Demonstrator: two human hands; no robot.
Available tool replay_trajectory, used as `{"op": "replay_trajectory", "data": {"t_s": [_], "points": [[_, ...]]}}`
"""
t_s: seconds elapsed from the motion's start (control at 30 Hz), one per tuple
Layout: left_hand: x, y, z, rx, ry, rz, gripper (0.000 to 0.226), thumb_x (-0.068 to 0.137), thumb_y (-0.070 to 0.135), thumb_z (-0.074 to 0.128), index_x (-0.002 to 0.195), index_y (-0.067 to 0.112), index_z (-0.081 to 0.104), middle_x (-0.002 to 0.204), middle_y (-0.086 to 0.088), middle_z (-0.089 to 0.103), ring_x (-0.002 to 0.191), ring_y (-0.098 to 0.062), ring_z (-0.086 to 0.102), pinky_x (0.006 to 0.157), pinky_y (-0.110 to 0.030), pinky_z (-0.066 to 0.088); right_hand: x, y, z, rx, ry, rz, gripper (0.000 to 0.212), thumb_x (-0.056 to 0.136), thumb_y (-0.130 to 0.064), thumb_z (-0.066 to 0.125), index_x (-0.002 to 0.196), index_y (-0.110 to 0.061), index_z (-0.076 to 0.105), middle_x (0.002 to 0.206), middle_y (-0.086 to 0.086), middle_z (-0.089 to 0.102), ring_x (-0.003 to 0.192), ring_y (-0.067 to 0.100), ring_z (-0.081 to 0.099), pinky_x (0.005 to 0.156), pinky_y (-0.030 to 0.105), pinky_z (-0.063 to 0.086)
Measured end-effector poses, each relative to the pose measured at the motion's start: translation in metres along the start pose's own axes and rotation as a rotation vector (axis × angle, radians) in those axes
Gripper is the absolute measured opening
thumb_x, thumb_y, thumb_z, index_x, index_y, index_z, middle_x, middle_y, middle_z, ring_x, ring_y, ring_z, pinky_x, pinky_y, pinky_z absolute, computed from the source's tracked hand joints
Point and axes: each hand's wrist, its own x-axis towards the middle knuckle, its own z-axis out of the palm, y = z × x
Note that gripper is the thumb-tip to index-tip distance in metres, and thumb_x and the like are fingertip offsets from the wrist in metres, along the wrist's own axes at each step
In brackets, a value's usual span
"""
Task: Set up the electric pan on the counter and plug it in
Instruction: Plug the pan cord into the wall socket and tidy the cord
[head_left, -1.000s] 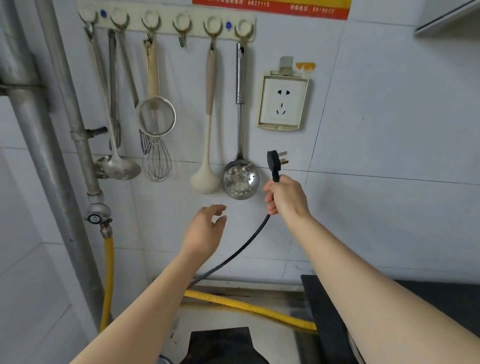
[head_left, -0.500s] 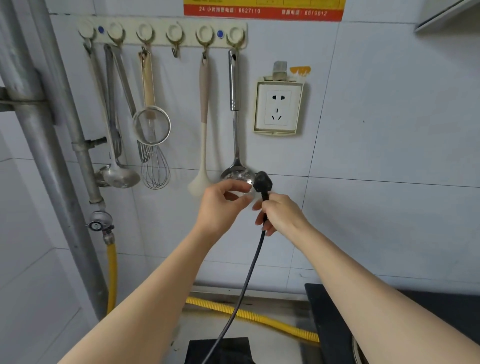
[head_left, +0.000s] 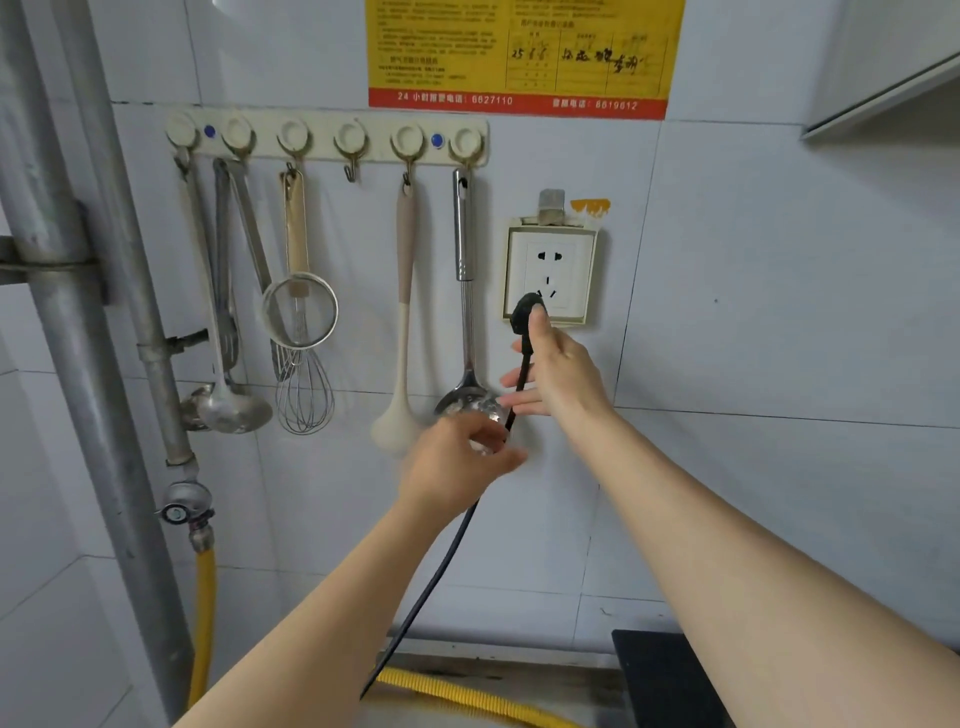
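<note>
- The black plug (head_left: 523, 313) is up against the lower left corner of the wall socket (head_left: 551, 274). Its pins are hidden, so I cannot tell whether it is in.
- The right hand (head_left: 558, 371) is just below the socket. It pinches the plug with the thumb on top, and the other fingers are spread out to the left.
- The black cord (head_left: 441, 564) drops from the plug, down and left of the socket, across the right hand's fingers.
- The left hand (head_left: 457, 467) is lower and further left of the socket, blurred, with its fingers loosely curled. The cord passes behind it, and I cannot tell whether it grips the cord.
- A steel skimmer (head_left: 469, 400) hangs just left of the socket, partly behind the left hand.
- Further left of the socket hang a beige spoon (head_left: 401, 358), a whisk (head_left: 304, 392), a strainer (head_left: 300, 317) and a ladle (head_left: 234, 413), all on a hook rail (head_left: 324, 136).
- Grey pipes (head_left: 67, 322) stand far left of the socket.
- A yellow hose (head_left: 467, 696) lies far below the socket.
- A yellow notice (head_left: 519, 52) is stuck above the socket.
</note>
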Motion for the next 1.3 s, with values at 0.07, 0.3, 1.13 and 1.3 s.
{"op": "replay_trajectory", "data": {"t_s": [0.07, 0.3, 1.13, 1.3], "points": [[0.006, 0.007, 0.002, 0.083, 0.100, 0.020, 0.022, 0.080, 0.040, 0.067, 0.099, 0.029, 0.068, 0.093, 0.017, 0.068, 0.090, -0.008, 0.063, 0.079, -0.031, 0.052, 0.007, -0.006, -0.001, -0.006, 0.019, 0.013, 0.055, 0.093, -0.064, 0.031, 0.085, -0.016, 0.057, 0.082, 0.013, 0.072, 0.069, 0.033, 0.074, 0.070, 0.041, 0.061], [0.044, 0.042, -0.012, 0.268, 0.308, 0.291, 0.039, 0.091, 0.019, 0.056, 0.129, 0.026, 0.054, 0.125, 0.006, 0.052, 0.105, -0.016, 0.055, 0.077, -0.031, 0.048, 0.027, -0.009, -0.012, 0.105, 0.044, 0.106, 0.057, 0.096, -0.060, 0.032, 0.084, -0.011, 0.060, 0.081, 0.017, 0.069, 0.076, 0.041, 0.073, 0.075, 0.049, 0.060], [0.071, 0.040, -0.006, 0.429, 0.396, 0.414, 0.061, 0.081, -0.006, 0.048, 0.136, 0.019, 0.050, 0.137, -0.001, 0.050, 0.125, -0.025, 0.042, 0.097, -0.031, 0.034, 0.060, -0.027, -0.038, -0.363, 0.467, -0.138, 0.038, 0.072, -0.050, 0.075, 0.064, -0.017, 0.059, 0.062, -0.002, 0.061, 0.068, 0.024, 0.058, 0.050, 0.021, 0.033], [0.072, 0.037, -0.005, 0.408, 0.396, 0.416, 0.060, 0.080, -0.005, 0.049, 0.134, 0.019, 0.052, 0.137, -0.001, 0.050, 0.125, -0.025, 0.042, 0.098, -0.031, 0.033, 0.060, -0.028, -0.033, -0.445, 0.488, -0.175, 0.033, 0.079, -0.045, 0.072, 0.070, -0.018, 0.056, 0.068, -0.001, 0.058, 0.070, 0.025, 0.055, 0.058, 0.024, 0.036]]}}
